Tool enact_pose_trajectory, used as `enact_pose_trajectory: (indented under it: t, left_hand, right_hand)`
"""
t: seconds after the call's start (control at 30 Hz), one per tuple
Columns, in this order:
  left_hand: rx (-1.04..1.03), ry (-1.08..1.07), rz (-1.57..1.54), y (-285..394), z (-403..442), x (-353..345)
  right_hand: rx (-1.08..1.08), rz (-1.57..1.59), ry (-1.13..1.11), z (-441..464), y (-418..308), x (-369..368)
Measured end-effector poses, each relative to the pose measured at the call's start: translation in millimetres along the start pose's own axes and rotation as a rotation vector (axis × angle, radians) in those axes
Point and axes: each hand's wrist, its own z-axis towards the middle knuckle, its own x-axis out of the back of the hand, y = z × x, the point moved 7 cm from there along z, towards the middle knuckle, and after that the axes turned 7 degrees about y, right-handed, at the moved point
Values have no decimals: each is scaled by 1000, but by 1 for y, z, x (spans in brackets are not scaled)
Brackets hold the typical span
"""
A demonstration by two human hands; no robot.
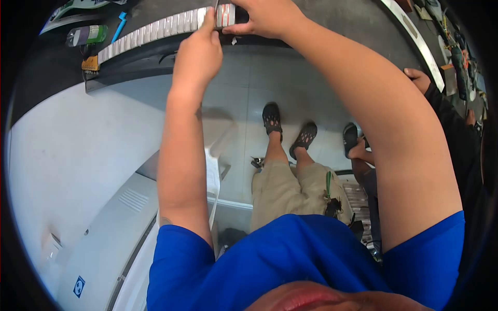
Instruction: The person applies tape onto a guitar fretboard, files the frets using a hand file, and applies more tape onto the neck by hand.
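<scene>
A long row of silver, ridged pieces (155,32) lies along the near edge of a dark table, with reddish marks near its right end. My left hand (199,56) is over the row with most fingers curled and the index finger stretched along the pieces. A thin, metallic sliver shows by its fingertip, too small to name. My right hand (267,19) curves round the row's right end, thumb at the near edge and fingers at the far side; the fingertips are partly cut off by the frame's top. A small white scrap (234,41) sits below the thumb.
Left on the table are a bottle with green liquid (87,35), a blue-handled tool (119,27) and a yellow-brown block (90,63). A curved metal strip (415,36) and tools lie right, near another person's hand (418,79). A pale machine cabinet (109,233) stands lower left.
</scene>
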Motion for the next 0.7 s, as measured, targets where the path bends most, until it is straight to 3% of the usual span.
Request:
enact_pose_trajectory:
  t: [0.07, 0.13, 0.23, 0.6, 0.7]
  left_hand:
    - [-11, 6, 38, -8, -19, 4]
    - [118, 18, -66, -18, -89, 1]
    - [153, -8, -86, -16, -162, 1]
    - [287, -28, -294, -16, -166, 21]
    - [256, -69, -283, -23, -174, 24]
  right_hand:
    - [10, 0, 1, 2, 0, -1]
    - [3, 4, 5, -1, 2, -1]
    - [-9, 13, 3, -1, 5, -2]
    - [-81, -138, 70, 69, 23, -9]
    - [57, -299, 25, 99, 33, -25]
